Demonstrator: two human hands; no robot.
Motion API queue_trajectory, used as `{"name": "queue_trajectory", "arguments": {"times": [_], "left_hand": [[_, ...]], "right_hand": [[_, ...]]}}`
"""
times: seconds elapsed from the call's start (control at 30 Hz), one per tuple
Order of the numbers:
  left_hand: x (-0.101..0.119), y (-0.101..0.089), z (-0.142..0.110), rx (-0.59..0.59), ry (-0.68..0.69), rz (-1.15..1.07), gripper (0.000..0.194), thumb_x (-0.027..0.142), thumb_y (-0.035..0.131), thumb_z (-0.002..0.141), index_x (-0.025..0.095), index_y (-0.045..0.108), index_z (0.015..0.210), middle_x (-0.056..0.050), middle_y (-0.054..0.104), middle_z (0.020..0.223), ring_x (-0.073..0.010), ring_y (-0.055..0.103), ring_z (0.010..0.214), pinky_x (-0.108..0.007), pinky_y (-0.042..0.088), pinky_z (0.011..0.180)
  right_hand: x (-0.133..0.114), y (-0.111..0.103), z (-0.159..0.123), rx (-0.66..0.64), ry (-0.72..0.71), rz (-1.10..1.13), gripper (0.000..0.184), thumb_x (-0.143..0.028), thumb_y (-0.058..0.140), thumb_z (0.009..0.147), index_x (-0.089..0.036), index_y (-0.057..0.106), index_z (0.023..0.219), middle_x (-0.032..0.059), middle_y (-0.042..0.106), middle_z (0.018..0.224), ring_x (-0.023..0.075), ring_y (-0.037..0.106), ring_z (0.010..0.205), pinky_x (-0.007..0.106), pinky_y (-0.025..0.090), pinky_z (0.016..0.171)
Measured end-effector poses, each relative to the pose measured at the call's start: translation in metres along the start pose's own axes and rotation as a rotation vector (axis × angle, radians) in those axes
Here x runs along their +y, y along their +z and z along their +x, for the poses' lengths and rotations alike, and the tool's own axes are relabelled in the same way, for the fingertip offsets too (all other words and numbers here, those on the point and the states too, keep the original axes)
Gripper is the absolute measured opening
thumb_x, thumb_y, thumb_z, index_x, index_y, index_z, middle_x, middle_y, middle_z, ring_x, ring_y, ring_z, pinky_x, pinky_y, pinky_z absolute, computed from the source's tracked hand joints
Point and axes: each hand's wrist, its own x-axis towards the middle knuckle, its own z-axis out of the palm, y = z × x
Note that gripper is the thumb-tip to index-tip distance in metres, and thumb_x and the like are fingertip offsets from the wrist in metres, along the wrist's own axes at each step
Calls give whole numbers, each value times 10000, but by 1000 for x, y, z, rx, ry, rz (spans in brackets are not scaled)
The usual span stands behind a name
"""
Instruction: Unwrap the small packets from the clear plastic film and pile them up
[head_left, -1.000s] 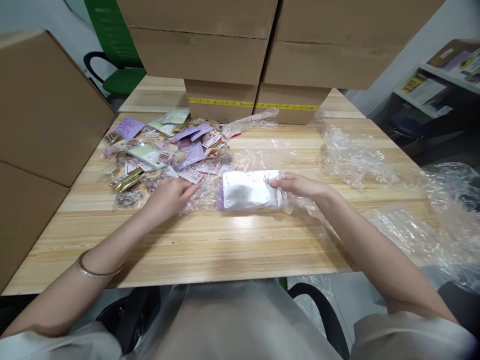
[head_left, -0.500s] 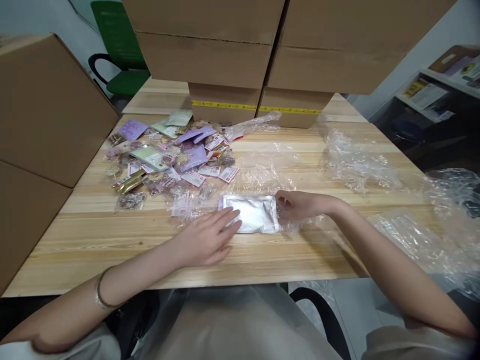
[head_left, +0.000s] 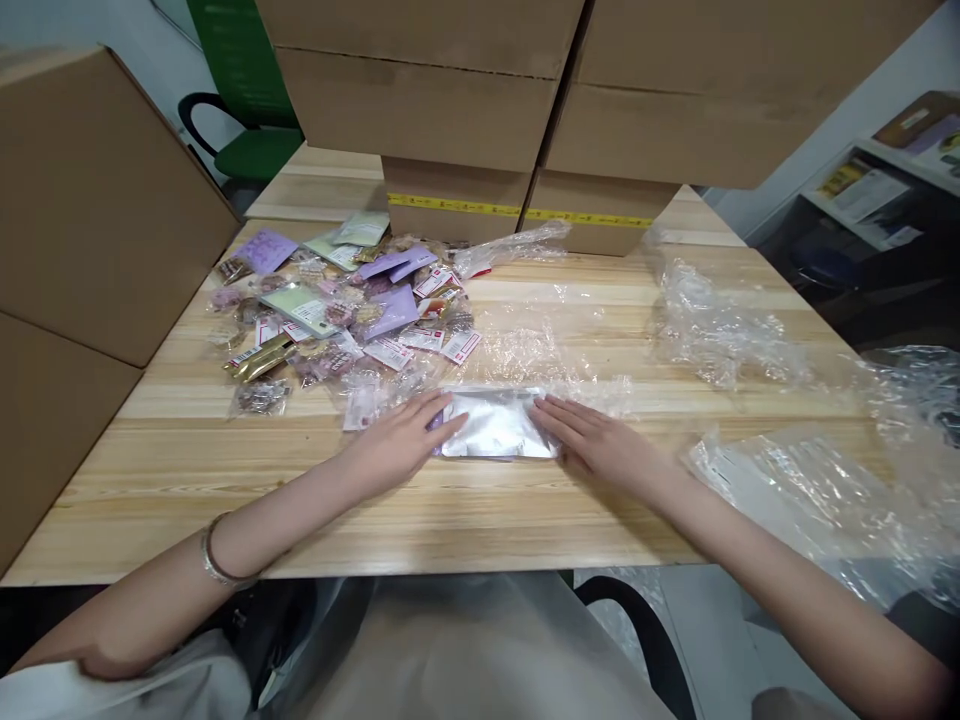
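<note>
A shiny silver foil pouch [head_left: 496, 428] lies flat near the front of the wooden table, with a bit of purple showing at its left edge. My left hand [head_left: 401, 440] rests at the pouch's left end, fingers stretched out and the thumb reaching over the foil. On the opposite end, my right hand [head_left: 604, 442] lies with straight fingers on the pouch's right side. Neither hand grips it. Clear plastic wrap [head_left: 525, 350] is spread just behind the pouch.
A heap of small packets, among them a purple packet [head_left: 394, 312] and a gold packet [head_left: 261, 358], covers the table's left half. Tall cardboard boxes [head_left: 420, 110] stand at the back, another box [head_left: 97, 210] at left. Crumpled clear plastic [head_left: 795, 480] lies on the right.
My right hand has turned from the pouch's right edge and now lies flat over that end. My left hand has shifted slightly up and left.
</note>
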Motion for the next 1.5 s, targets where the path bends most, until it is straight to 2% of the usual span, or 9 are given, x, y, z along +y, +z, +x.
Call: {"name": "queue_trajectory", "arguments": {"times": [0.2, 0.37, 0.53, 0.7, 0.87, 1.0, 1.17, 1.37, 1.5], "left_hand": [[-11, -33, -11, 8, -123, -240, 432, 219, 340, 974, 181, 601, 1317, -94, 658, 1296, -229, 637, 1151, -397, 494, 997], [-9, -51, -10, -47, -272, -407, 433, 443, 341, 1007, 190, 682, 1088, -57, 744, 1041, -212, 690, 908, -313, 522, 832], [0, -19, -6, 34, -347, -85, 359, 311, 377, 1003, 165, 530, 1294, -140, 659, 1153, -268, 670, 995, -380, 530, 833], [35, -5, 2, 222, -79, 135, 538, 57, 357, 928, 148, 372, 1458, -196, 446, 1470, -320, 355, 1419, -530, 334, 1131], [61, 11, 22, 97, 145, 6, 562, 314, 468, 972, 184, 328, 1500, -152, 233, 1609, -360, 94, 1504, -562, 184, 1195], [61, 26, 30, 46, 99, -41, 593, 422, 488, 974, 240, 323, 1513, -130, 223, 1619, -355, 63, 1508, -568, 114, 1201], [59, 27, 30, 57, 107, -43, 542, 438, 472, 977, 194, 417, 1458, -151, 281, 1594, -341, 72, 1510, -546, 104, 1210], [58, 26, 28, 43, 131, -12, 444, 404, 467, 972, 104, 553, 1289, -195, 485, 1446, -316, 313, 1450, -502, 157, 1223], [55, 29, 29, 48, 141, -62, 479, 405, 461, 979, 97, 511, 1343, -207, 435, 1490, -310, 248, 1479, -492, 147, 1227]], "right_hand": [[14, -9, -5, 144, 166, 261, 378, -171, 371, 947, -234, 673, 1166, 69, 713, 1143, 220, 692, 1017, 378, 573, 854], [5, -12, 4, 137, 442, 347, 287, -165, 360, 861, -212, 577, 679, 33, 644, 678, 184, 613, 635, 304, 472, 614], [-5, 3, 12, 95, 640, 20, 248, -294, 409, 892, -178, 603, 992, 110, 686, 1026, 219, 635, 685, 303, 380, 549], [-10, -18, 2, -72, 887, -55, 715, -708, 449, 831, -129, 493, 1247, 201, 657, 1143, 342, 677, 775, 351, 397, 527], [-1, -41, -15, -304, 772, 234, 683, -595, 695, 680, -198, 503, 1202, 73, 711, 843, 273, 653, 675, 345, 427, 532], [-5, -40, -8, -47, 789, 647, 406, -538, 681, 742, -218, 557, 959, 21, 661, 708, 190, 608, 607, 316, 444, 543], [-32, -15, 30, 188, 555, 1108, 387, -521, 691, 795, -208, 651, 1019, 85, 708, 1041, 226, 666, 951, 390, 518, 860], [-36, 7, 45, 170, -7, 813, 551, -280, 576, 884, -265, 478, 1426, 110, 542, 1356, 270, 487, 1266, 495, 397, 1054], [-21, 4, 37, 198, -89, 493, 623, -295, 672, 789, -266, 520, 1392, 142, 455, 1353, 336, 388, 1325, 564, 337, 1080]]}}
